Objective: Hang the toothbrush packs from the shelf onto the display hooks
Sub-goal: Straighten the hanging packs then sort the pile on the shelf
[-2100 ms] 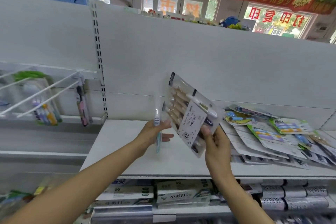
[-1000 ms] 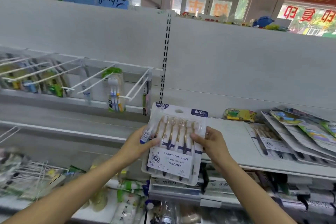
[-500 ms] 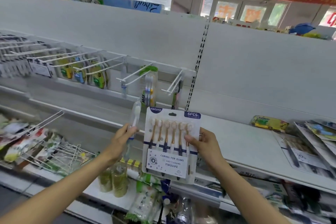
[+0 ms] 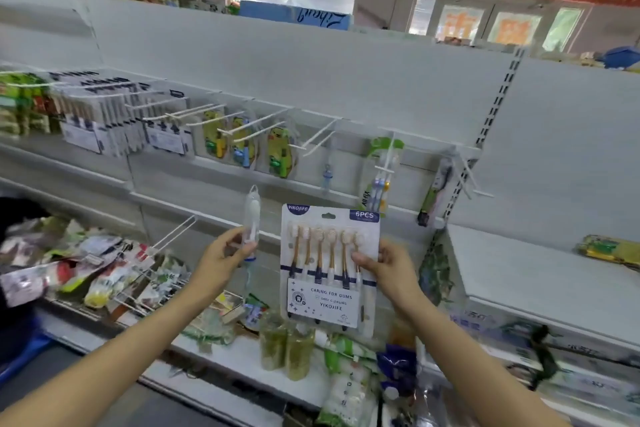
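My right hand [image 4: 384,262] grips the right edge of a white six-brush toothbrush pack [image 4: 329,267], held upright at centre below the hook row. My left hand [image 4: 225,256] pinches a slim clear single-toothbrush pack [image 4: 251,215], also upright, left of the big pack. White display hooks [image 4: 317,137] stick out from the back panel above both packs; some are bare. Matching white multi-brush packs [image 4: 114,121] hang at the far left of the row. The white shelf [image 4: 526,263] lies at the right.
Yellow-green kids' packs [image 4: 242,142] and a green-topped pack [image 4: 381,170] hang on the hook row. A lower wire rack [image 4: 104,274] holds mixed packets at left. Bottles and pouches [image 4: 287,347] crowd the shelf beneath my hands. One yellow-green pack [image 4: 606,248] lies on the right shelf.
The view has swung left from the shelf stack to the hook row. Both hands carried their packs along; the big pack turned from tilted to upright facing me.
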Motion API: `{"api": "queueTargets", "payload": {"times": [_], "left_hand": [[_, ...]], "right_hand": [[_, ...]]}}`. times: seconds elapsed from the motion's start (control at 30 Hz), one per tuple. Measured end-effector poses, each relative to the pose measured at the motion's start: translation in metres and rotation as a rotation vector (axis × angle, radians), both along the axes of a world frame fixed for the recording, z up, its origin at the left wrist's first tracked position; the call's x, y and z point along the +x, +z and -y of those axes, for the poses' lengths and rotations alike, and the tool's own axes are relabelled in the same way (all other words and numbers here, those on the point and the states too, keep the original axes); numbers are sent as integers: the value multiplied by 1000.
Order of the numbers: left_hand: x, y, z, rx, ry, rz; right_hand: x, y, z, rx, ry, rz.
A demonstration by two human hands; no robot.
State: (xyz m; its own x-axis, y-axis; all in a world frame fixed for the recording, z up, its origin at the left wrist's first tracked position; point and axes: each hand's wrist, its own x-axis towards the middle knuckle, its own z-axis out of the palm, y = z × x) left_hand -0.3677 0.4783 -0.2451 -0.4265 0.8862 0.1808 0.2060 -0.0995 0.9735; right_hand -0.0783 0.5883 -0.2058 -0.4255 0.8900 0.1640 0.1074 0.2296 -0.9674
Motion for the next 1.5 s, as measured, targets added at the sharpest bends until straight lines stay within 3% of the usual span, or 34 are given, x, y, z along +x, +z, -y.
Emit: {"api": "queueTargets", "payload": {"times": [0.37, 0.67, 0.87, 1.13, 1.5], "left_hand": [[-156, 11, 45, -42, 7, 20], [-252, 10, 35, -3, 23, 161], [-330, 0, 16, 73, 121, 93], [-430, 3, 23, -26, 204, -23], [-557, 7, 46, -66, 96, -42]], "right_hand": [[-185, 2, 35, -67, 14, -37], [-310, 7, 10, -33, 100, -34], [-394, 5, -25, 37, 206, -41], [-495, 4, -52, 74, 227, -92], [-634, 6, -39, 80, 228, -86]]}}
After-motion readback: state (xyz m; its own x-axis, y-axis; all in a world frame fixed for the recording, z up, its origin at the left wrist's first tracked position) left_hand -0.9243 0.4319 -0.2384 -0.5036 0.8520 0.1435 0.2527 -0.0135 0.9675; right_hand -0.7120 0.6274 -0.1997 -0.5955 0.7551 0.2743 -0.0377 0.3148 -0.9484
